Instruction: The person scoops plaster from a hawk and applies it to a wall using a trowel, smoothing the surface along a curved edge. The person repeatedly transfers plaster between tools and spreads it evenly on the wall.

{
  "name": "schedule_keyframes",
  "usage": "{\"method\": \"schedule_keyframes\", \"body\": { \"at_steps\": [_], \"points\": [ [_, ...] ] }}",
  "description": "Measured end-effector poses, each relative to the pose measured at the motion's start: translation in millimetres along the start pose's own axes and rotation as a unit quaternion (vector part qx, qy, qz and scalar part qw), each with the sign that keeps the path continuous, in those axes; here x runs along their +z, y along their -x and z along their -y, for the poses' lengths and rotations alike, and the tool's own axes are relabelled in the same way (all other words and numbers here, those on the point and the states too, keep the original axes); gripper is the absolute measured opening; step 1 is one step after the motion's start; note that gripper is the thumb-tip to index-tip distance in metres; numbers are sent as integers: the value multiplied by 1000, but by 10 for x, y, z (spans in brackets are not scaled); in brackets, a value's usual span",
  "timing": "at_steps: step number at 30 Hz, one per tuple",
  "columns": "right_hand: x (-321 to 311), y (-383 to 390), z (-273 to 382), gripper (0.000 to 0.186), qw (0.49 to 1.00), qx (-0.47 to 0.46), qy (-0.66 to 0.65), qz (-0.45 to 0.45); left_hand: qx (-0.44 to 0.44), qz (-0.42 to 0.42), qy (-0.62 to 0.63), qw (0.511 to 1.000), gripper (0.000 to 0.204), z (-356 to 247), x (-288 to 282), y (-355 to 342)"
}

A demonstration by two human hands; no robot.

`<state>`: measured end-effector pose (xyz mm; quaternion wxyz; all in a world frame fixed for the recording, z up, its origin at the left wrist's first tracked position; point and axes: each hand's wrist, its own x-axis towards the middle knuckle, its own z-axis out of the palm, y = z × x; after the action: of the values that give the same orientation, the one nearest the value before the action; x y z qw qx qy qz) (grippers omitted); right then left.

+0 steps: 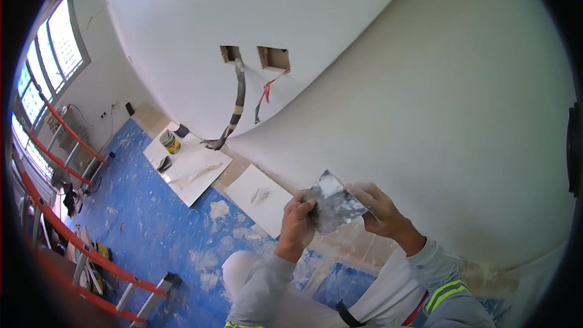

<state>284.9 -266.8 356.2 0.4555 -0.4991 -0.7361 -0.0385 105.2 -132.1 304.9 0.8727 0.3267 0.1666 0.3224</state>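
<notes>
In front of me, a square, flat metal plastering blade (335,206) is tilted, its grey face smeared and a patch of white compound near its upper corner. My left hand (297,223) grips its left edge, thumb on the face and the other fingers partly hidden. Along the right edge, the fingers and thumb of my right hand (384,214) are closed on the same blade. Whether a second tool sits in that hand I cannot make out. Both hands are above my knees, close to the white wall (425,133).
Cables (238,94) and red wires (266,91) hang from two wall openings. White boards (197,176) lie on the blue floor covering (146,206), bearing a yellow-and-black tub (170,142). An orange ladder (91,252) stands at left, below a window (51,54).
</notes>
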Motion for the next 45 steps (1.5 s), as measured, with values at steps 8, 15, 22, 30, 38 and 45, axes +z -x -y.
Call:
{"method": "schedule_keyframes", "body": {
  "at_steps": [8,15,22,30,38,45],
  "points": [
    [295,400,-131,67,914,217,156,306,41,42,-41,997,32,-291,-19,161],
    [348,120,-185,43,928,355,-84,76,84,-23,-42,995,28,-602,-172,8],
    [446,275,-229,48,915,213,146,311,54,14,-57,997,34,-489,-295,82],
    [651,379,-234,31,770,278,37,572,128,-15,138,982,48,-766,-382,13],
    [497,184,25,49,816,285,-26,502,195,-50,38,979,49,-801,-345,44],
    [331,99,15,49,826,334,-99,443,236,-17,-65,970,49,-841,-318,69]
  ]
}}
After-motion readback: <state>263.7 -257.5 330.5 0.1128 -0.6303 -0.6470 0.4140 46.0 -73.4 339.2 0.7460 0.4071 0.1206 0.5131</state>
